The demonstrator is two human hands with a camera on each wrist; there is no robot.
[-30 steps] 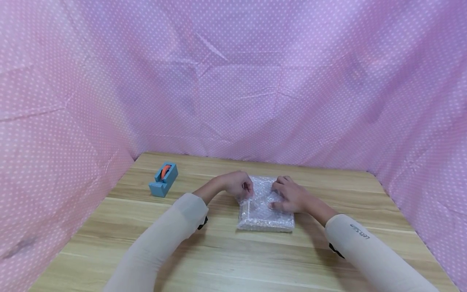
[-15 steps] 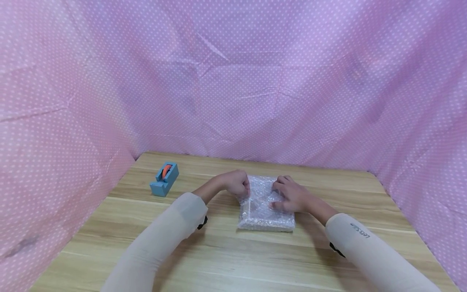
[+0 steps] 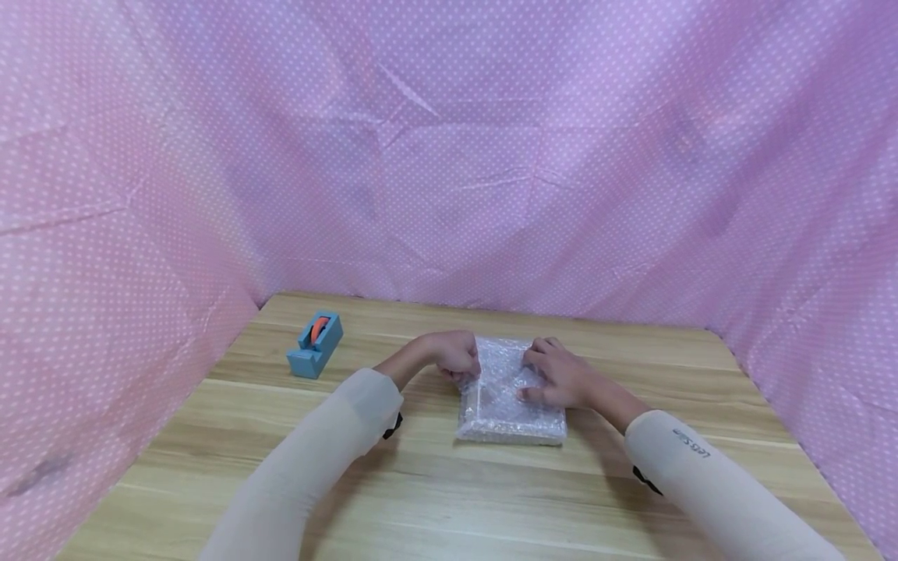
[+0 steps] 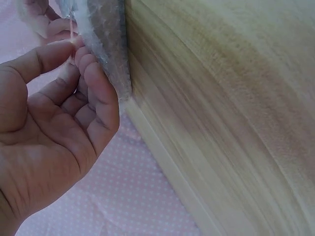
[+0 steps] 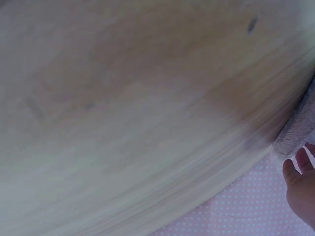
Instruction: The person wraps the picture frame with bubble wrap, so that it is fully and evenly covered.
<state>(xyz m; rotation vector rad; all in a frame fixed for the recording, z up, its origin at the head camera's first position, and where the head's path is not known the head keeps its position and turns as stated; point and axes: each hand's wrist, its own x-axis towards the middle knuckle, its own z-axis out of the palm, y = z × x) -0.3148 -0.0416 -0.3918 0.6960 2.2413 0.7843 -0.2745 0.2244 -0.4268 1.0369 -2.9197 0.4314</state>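
A flat rectangular package in bubble wrap (image 3: 515,425) lies on the wooden table. My left hand (image 3: 456,354) is at its left edge. In the left wrist view, thumb and forefinger of the left hand (image 4: 59,108) pinch a thin clear strip (image 4: 71,27) beside the bubble wrap (image 4: 106,37); whether it is tape or wrap I cannot tell. My right hand (image 3: 557,378) rests on the package's right side, fingers spread, holding it down. Fingers of the right hand (image 5: 302,189) show at the wrapped edge (image 5: 295,130) in the right wrist view.
A blue tape dispenser (image 3: 316,347) with an orange roll stands at the table's back left. The wooden table (image 3: 435,499) reaches back to a pink polka-dot cloth (image 3: 449,195), which hangs behind and at both sides.
The left hand has turned and shifted slightly at the package's left edge, its fingers now more tucked under. The right hand and the package have stayed in place.
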